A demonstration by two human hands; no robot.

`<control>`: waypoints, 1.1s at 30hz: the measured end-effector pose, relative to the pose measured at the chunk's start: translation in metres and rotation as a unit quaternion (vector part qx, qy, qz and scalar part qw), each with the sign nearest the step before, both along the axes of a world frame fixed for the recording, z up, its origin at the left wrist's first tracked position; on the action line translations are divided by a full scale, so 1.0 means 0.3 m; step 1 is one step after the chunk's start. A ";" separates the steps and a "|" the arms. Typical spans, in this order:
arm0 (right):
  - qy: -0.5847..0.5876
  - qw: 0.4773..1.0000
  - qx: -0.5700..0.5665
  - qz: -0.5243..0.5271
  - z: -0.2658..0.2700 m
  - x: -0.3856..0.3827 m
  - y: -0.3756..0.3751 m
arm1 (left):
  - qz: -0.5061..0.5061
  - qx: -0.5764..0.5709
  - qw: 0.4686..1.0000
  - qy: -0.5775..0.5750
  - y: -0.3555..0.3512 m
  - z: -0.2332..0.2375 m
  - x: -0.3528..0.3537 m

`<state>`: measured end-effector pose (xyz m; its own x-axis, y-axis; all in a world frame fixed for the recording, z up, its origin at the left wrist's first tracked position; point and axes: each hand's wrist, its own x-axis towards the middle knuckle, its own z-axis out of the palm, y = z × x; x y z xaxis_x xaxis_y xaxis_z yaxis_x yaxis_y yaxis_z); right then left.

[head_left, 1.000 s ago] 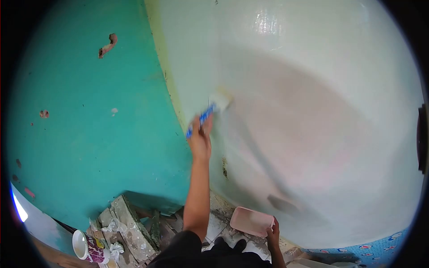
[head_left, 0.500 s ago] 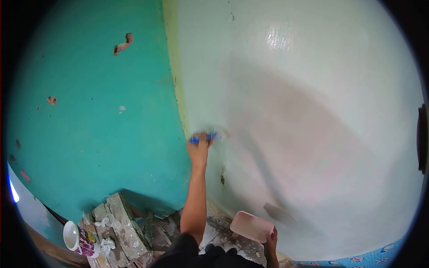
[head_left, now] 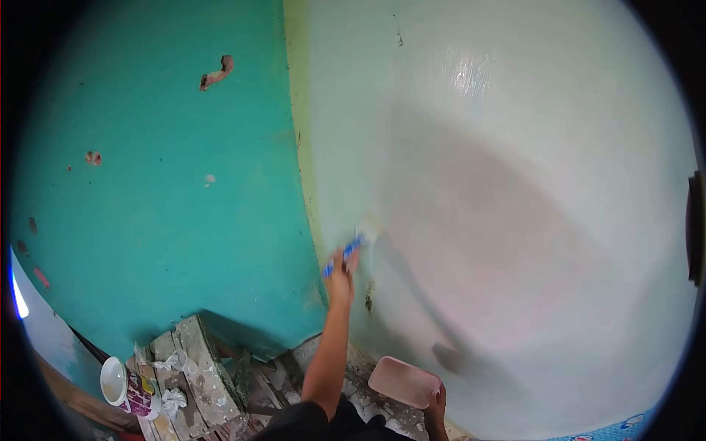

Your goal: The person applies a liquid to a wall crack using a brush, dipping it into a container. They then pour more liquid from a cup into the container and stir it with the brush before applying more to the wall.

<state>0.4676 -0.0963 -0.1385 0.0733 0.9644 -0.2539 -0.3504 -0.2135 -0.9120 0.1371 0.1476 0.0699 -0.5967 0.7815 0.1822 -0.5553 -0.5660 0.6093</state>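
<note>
My left hand (head_left: pixel 340 275) is closed around the blue handle of a paintbrush (head_left: pixel 354 246), in front of the pale wall near the corner. The brush's light head is blurred and appears to be against the wall (head_left: pixel 471 176). Lower down, my right hand (head_left: pixel 436 406) grips the right end of a shallow pinkish plastic tray (head_left: pixel 404 381). The tray is tilted so that its inside faces me. A dark flaked patch (head_left: pixel 369 295) marks the wall below the brush.
A green wall (head_left: pixel 162 220) with chipped spots meets the pale wall at a yellowish strip (head_left: pixel 300 140). At lower left stands a paint-spattered wooden platform (head_left: pixel 202 367) with crumpled plastic (head_left: pixel 173 400) and a white-and-purple bucket (head_left: pixel 136 393). Blue patterned fabric (head_left: pixel 625 428) lies at lower right.
My left hand has lowered a little and the brush now slants up to the right, its head pointing higher. The tray has shifted slightly left and down. The whole view has shifted somewhat.
</note>
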 end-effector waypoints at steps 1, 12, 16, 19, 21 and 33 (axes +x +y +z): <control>-0.014 1.000 -0.024 0.002 -0.005 -0.003 0.002 | 0.009 -0.036 0.999 -0.010 -0.038 -0.108 0.011; -0.015 1.000 0.020 -0.009 0.075 -0.094 0.088 | 0.069 -0.084 0.985 0.134 -0.115 0.189 0.152; 0.013 0.999 0.040 -0.017 0.046 -0.117 0.127 | 0.012 -0.018 0.996 0.089 -0.162 0.464 0.137; 0.035 0.999 0.026 -0.006 0.089 -0.133 0.155 | -0.048 0.065 0.996 0.043 -0.131 0.465 0.098; 0.029 0.999 0.014 -0.012 0.067 -0.134 0.163 | -0.079 0.025 0.996 0.028 -0.097 0.322 0.108; -0.014 0.999 -0.016 -0.034 0.094 -0.137 0.190 | -0.020 -0.192 0.979 0.059 -0.202 -0.302 0.152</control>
<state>0.4266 -0.0394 -0.1105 0.1454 0.9485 -0.2814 -0.3402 -0.2191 -0.9145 0.1826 0.0869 -0.0208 -0.5564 0.8285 -0.0635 -0.4856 -0.2622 0.8340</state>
